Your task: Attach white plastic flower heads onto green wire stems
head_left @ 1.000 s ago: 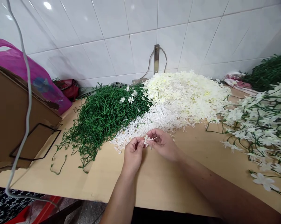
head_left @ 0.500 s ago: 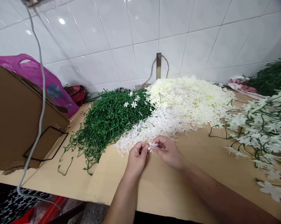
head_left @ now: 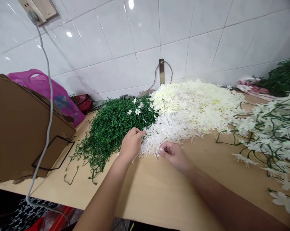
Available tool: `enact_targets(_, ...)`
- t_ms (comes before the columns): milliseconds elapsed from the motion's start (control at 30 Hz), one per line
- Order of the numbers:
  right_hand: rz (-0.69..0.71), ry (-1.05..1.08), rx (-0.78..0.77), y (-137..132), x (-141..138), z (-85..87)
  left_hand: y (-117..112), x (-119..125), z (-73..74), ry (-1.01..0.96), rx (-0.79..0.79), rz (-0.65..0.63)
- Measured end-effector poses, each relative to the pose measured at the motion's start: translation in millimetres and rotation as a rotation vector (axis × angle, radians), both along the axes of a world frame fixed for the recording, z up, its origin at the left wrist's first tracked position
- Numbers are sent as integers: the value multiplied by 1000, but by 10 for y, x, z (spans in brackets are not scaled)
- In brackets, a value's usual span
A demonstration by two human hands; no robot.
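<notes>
My right hand (head_left: 175, 156) is closed, with a small white artificial flower (head_left: 161, 149) pinched between thumb and fingertips just in front of the white stamens. Further left, my left hand (head_left: 132, 144) reaches to where the pile of green plastic stems (head_left: 116, 118) meets the heap of thin white stamens (head_left: 169, 126). Its thumb and fingers are drawn together at the heap's edge; what lies between them is too small to make out. Behind the stamens rises a large mound of cream-white flower petals (head_left: 195, 96).
Assembled white flowers on green stems (head_left: 275, 128) spread along the right side. A cardboard box (head_left: 27, 128) and a purple plastic bag (head_left: 60, 99) stand at the left. A grey cable (head_left: 50, 106) hangs from a wall socket across the table's (head_left: 154, 195) left end.
My left hand has left the flower and moved up and left to the edge of the stamen heap. My right hand stays nearly in place, still holding the flower. The view has shifted slightly.
</notes>
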State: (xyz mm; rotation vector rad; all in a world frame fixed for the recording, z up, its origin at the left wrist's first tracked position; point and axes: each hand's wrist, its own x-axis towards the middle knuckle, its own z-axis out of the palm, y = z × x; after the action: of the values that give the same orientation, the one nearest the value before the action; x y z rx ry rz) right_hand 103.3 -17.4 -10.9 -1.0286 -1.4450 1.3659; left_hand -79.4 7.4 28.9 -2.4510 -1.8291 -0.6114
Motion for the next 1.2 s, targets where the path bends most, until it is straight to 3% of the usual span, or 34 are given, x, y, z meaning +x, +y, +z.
enact_targets(133, 8, -27, 38, -10, -24, -35, 75, 110, -26, 152, 28, -45)
enact_targets(233, 9, -16, 38, -3, -29, -55, 130, 109, -7, 72, 50, -48)
enact_targets(433, -11, 38, -10, 10, 14, 15, 344, 61, 202, -505, 130, 19)
enact_targets(533, -26, 102, -57, 29, 54, 70, 430, 78, 353, -850, 110, 71)
enact_targets(633, -39, 189, -113, 75, 106, 111, 399, 120, 404, -1091, 57, 81)
enact_targets(933, -13, 510, -301, 145, 222, 88, -224, 467, -30, -1296, -411, 102)
enact_targets(1200, 101, 622, -474, 79, 168, 110, -381, 585, -125, -1292, -567, 30)
